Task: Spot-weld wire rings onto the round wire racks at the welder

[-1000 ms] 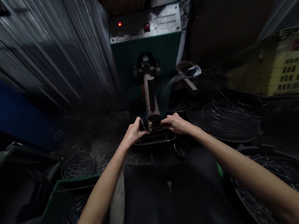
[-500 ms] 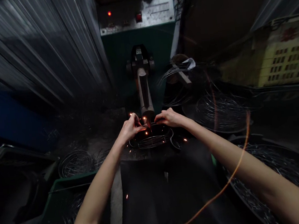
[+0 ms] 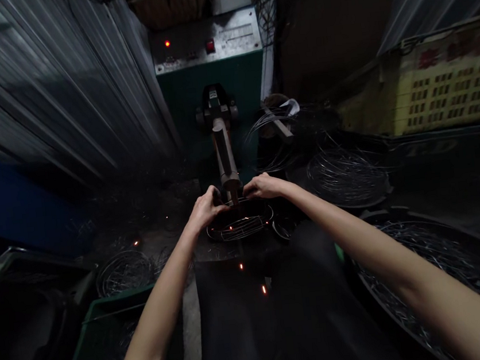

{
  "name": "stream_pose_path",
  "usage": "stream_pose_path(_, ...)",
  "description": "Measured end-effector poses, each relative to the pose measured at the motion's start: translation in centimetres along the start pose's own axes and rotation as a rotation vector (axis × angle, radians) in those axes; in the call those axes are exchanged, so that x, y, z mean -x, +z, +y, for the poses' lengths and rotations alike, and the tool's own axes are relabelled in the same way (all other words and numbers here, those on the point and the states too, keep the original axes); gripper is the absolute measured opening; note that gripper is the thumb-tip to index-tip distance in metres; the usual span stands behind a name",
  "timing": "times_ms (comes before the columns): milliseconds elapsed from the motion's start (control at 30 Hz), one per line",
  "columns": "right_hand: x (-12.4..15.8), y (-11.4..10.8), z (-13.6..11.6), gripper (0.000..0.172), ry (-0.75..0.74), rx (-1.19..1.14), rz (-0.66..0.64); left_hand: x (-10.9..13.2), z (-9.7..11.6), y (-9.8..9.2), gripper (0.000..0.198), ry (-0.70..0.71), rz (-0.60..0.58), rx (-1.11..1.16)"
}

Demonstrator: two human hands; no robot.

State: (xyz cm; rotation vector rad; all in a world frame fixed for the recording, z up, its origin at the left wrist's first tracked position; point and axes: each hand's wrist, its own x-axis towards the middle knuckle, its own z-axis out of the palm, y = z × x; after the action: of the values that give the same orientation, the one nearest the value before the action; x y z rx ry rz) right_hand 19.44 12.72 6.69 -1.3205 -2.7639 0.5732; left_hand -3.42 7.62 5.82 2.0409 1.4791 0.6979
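Note:
An oval wire frame (image 3: 241, 229) with thin cross wires lies under the electrode arm of a spot welder (image 3: 225, 155). My left hand (image 3: 207, 208) pinches its far rim just left of the electrode tip. On the other side of the tip, my right hand (image 3: 263, 186) is closed with fingers together at the same rim; its fingertips are partly hidden. Several glowing sparks show on and below the frame. A small curved wire piece (image 3: 281, 230) sits beside the frame on the right.
Behind stands the welder's green cabinet (image 3: 235, 79) with a lit red lamp. At right are a large tub of wire pieces (image 3: 431, 262), a round heap of wires (image 3: 345, 173) and a yellow crate (image 3: 447, 93). Left are a green crate (image 3: 90, 330) and a wire coil (image 3: 124, 272).
The sparks around the tip have thinned, and some now fall lower and to the left. A long orange spark trail at right is gone. The view has shifted slightly; both hands keep their places at the frame.

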Motion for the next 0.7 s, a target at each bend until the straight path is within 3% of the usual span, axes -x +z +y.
stream_pose_path(100,0.2,-0.4,0.0,0.021,-0.027,-0.002,0.006,-0.4,-0.3,-0.8,0.03,0.004,-0.081,0.017)
stream_pose_path(200,1.4,-0.7,0.0,0.026,0.007,0.033,0.097,-0.8,-0.8,-1.6,0.034,-0.036,-0.146,0.01)
stream_pose_path(367,6.5,0.2,0.5,0.033,-0.008,-0.077,0.251,-1.3,-1.5,-1.9,0.03,-0.027,-0.268,-0.02)
stream_pose_path(500,11.5,3.0,1.3,0.036,0.045,-0.19,0.22,-2.1,-1.4,-1.7,0.024,0.038,-0.287,-0.074)
stream_pose_path(700,18.2,9.9,3.6,0.034,0.197,-0.223,0.225,-0.8,-0.7,-0.4,0.018,0.263,-0.278,-0.224)
